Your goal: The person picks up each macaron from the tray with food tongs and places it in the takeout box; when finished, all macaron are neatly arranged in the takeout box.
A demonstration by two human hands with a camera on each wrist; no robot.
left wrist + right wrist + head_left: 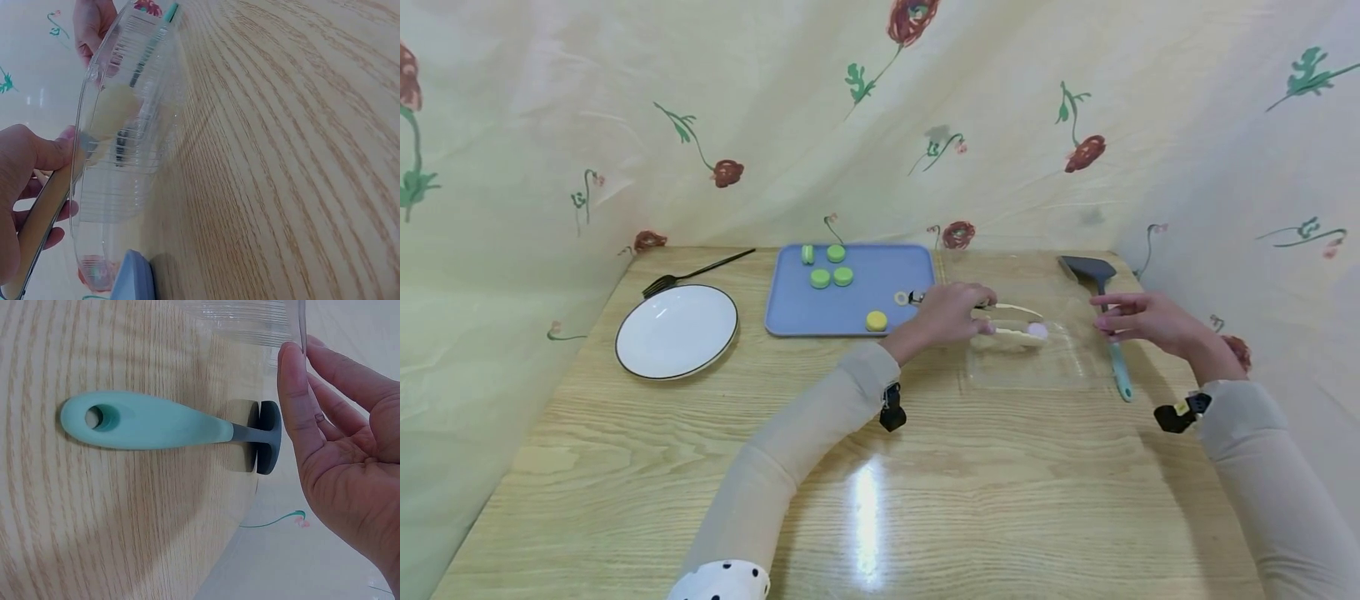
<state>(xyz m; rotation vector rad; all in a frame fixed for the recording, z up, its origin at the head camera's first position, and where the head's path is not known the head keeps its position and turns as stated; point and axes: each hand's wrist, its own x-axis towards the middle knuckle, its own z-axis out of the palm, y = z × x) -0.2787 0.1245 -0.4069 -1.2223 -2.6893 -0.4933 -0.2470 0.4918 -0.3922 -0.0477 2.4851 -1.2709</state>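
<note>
You can count six cookies (836, 253): four green cookies (820, 278) near the far left corner of your one blue tray (891, 275), one yellow cookie (876, 321) by its near edge, and one purple cookie (1037, 331) in your one pair of tongs (49, 212). You have one clear box (112, 200), one white plate (677, 332) near the desk's (985, 467) left edge, one black fork (660, 286) near its far left corner, and one spatula (147, 422) near its right edge.

plate (677, 332): white, left | fork (688, 274): black, behind plate | spatula (172, 425): turquoise-handled, right | cloth (790, 133): flowered, behind
</note>
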